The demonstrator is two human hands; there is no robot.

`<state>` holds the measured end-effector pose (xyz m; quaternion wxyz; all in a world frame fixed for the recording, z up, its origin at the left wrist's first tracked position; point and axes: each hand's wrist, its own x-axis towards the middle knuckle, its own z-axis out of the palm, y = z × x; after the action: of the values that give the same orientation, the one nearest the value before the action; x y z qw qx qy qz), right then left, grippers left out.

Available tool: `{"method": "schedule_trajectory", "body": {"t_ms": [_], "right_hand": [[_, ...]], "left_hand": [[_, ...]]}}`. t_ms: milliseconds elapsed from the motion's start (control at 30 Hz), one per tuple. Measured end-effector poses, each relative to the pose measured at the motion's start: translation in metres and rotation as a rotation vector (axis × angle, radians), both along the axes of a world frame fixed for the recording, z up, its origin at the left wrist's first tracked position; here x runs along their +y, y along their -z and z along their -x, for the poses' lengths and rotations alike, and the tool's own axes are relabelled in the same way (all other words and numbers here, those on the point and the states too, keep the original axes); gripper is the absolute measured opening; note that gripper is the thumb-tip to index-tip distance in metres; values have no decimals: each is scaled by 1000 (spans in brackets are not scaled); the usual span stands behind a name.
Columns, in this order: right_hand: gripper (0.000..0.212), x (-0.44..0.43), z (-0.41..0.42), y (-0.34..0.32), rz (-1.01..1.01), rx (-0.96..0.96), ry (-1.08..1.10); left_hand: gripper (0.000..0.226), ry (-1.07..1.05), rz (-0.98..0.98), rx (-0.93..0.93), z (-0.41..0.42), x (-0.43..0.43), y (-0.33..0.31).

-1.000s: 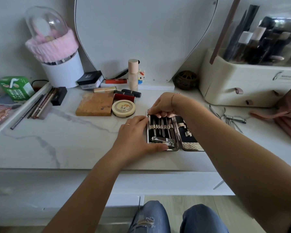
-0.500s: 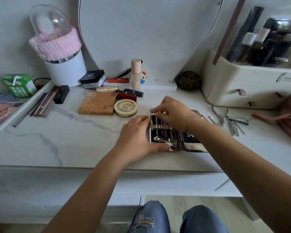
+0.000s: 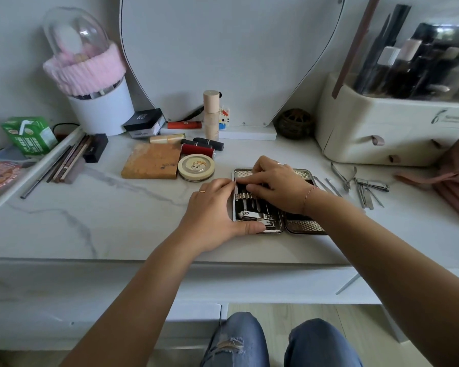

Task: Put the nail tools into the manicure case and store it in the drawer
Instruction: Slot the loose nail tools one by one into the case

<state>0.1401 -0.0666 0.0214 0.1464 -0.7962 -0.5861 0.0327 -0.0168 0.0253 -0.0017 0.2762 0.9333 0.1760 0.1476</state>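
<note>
Several steel nail tools (image 3: 366, 185) lie loose at three o'clock of the open silver manicure case (image 3: 276, 223) on the marble surface (image 3: 117, 207); left hand (image 3: 215, 213) steadies it, right hand (image 3: 276, 184) fingertips pinched on a slotted tool. Drawer storage remains.

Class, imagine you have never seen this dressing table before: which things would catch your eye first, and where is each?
First the two hands in the middle: the left hand steadies the open manicure case while the right hand works at its row of tools. Next, the loose metal nail tools lying on the marble top to the right. Then the clear dome with a pink band at the back left.
</note>
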Motion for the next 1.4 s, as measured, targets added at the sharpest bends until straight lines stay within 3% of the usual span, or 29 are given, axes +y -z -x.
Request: {"method": "schedule_trajectory", "body": {"t_ms": [533,733,867,967,1067,1200,1400], "right_hand": [[35,-6,2,-6,87,-177,-72],[44,-13,2,0,36,-137,-102],[36,-15,2,2,-24,-27,-84],[27,-25,-4,4,-231,147,33],[19,-49,-27,-2,-367,156,318],[14,-89,-61,-10,-256,112,672],[11,-96,-63,-11,-104,144,700]], "left_hand": [[111,-9,-11,2,-1,1,1],[115,-20,-5,7,0,0,1],[114,-16,2,4,-1,0,1],[108,-7,9,-17,-1,1,2],[111,2,16,-16,0,1,1],[114,5,12,-16,0,1,1],[117,-2,15,-2,1,1,1]]}}
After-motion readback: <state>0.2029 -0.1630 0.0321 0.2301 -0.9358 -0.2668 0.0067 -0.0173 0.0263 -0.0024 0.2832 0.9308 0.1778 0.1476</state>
